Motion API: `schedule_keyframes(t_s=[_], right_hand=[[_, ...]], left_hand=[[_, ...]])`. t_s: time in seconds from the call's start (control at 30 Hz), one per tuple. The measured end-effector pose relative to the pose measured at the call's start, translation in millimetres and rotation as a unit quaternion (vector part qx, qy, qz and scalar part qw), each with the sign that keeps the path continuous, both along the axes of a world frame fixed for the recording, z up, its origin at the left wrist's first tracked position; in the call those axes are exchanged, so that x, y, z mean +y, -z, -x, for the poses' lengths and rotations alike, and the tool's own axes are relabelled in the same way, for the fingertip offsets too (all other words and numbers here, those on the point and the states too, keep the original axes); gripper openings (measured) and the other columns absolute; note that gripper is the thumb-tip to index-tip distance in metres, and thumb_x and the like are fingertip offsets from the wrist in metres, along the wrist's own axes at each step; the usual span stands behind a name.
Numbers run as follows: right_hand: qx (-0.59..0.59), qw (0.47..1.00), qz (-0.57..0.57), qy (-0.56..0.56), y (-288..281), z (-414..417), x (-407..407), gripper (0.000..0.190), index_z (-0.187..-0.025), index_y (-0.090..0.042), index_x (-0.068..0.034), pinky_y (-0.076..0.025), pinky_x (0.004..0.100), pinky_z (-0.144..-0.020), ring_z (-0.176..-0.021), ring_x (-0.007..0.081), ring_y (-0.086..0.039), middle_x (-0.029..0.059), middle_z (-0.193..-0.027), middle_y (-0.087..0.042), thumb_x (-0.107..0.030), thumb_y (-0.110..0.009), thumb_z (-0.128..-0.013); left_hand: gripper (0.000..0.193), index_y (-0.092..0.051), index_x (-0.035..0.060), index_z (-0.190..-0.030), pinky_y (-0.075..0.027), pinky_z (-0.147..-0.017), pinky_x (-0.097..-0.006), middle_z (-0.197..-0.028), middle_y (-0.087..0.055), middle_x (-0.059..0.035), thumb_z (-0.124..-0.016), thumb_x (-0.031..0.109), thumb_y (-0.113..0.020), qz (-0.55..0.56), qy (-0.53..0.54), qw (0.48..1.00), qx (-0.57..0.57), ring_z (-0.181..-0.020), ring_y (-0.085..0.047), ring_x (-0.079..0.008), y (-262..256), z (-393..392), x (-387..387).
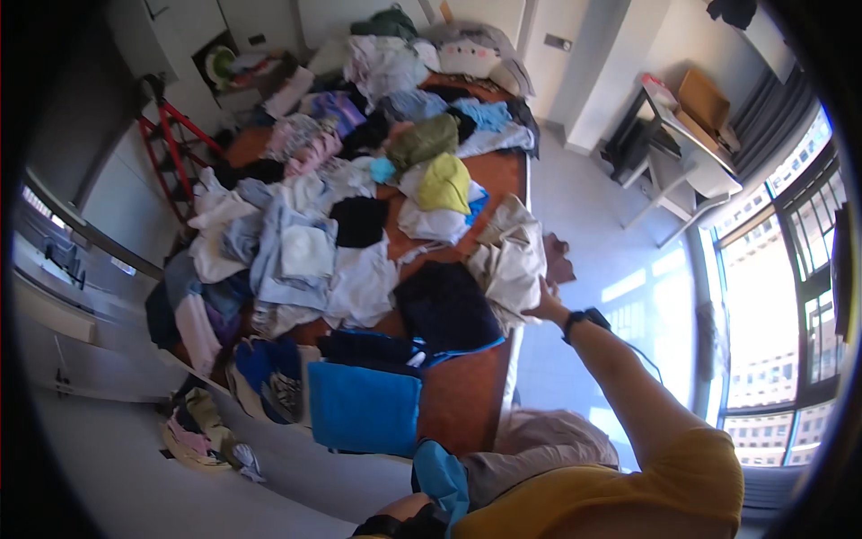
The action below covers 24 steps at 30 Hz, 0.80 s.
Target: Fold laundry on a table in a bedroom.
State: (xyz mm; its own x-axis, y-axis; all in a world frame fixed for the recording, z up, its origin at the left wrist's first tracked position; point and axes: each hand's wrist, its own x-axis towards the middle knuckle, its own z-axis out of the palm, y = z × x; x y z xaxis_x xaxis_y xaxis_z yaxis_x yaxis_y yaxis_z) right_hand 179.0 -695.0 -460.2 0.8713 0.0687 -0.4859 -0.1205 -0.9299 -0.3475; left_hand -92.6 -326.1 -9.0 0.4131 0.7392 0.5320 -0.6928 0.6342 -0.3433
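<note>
At the bed's right edge, my right hand (551, 306) grips the near side of a rumpled beige garment (508, 263). The wrist bears a black watch. Bare skin (404, 506) shows at the bottom of the view beside light-blue cloth (441, 478); whether it belongs to my left hand is unclear, and no left fingers are visible. Left of the beige garment lies a dark navy folded cloth (448, 306) with a blue edge. Nearer to me is a folded bright-blue towel (365, 407), with black folded cloth (367, 349) behind it.
Heaps of clothes cover much of the orange-brown bed surface (465, 404). A plush cushion (471, 54) sits at the far end. A red stepladder (176, 145) stands left, and a basket of clothes (202, 434) is on the floor. A desk (693, 135) and window (761, 310) are right.
</note>
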Motion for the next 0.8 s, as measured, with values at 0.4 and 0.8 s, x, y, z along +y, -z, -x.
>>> schedule_keyframes(t_s=[0.4, 0.8], right_hand=[[-0.072, 0.997, -0.006, 0.004, 121, -128, 45, 0.075, -0.134, -0.043, -0.003, -0.017, 0.0599, -0.109, -0.137, 0.0513, -0.003, 0.0213, -0.148, -0.02, -0.041, -0.07, -0.075], [0.185, 0.678, -0.627, 0.337, -41, -264, -71, 0.046, -0.128, -0.048, -0.004, -0.051, 0.0432, -0.091, -0.105, 0.0296, -0.061, 0.0163, -0.118, -0.06, -0.027, -0.054, -0.088]], left_hand=[[0.02, -0.058, 0.008, -0.108, -0.018, -0.034, -0.0238, -0.085, -0.069, -0.0026, -0.093, 0.017, -0.048, -0.015, -0.081, 0.975, 0.207, -0.032, -0.03, -0.0059, 88, -180, -108], [0.017, -0.059, 0.0091, -0.105, -0.02, -0.034, -0.0244, -0.08, -0.068, -0.0023, -0.093, 0.016, -0.049, -0.058, -0.111, 0.976, 0.178, -0.032, -0.032, -0.0071, 9, -227, -167]])
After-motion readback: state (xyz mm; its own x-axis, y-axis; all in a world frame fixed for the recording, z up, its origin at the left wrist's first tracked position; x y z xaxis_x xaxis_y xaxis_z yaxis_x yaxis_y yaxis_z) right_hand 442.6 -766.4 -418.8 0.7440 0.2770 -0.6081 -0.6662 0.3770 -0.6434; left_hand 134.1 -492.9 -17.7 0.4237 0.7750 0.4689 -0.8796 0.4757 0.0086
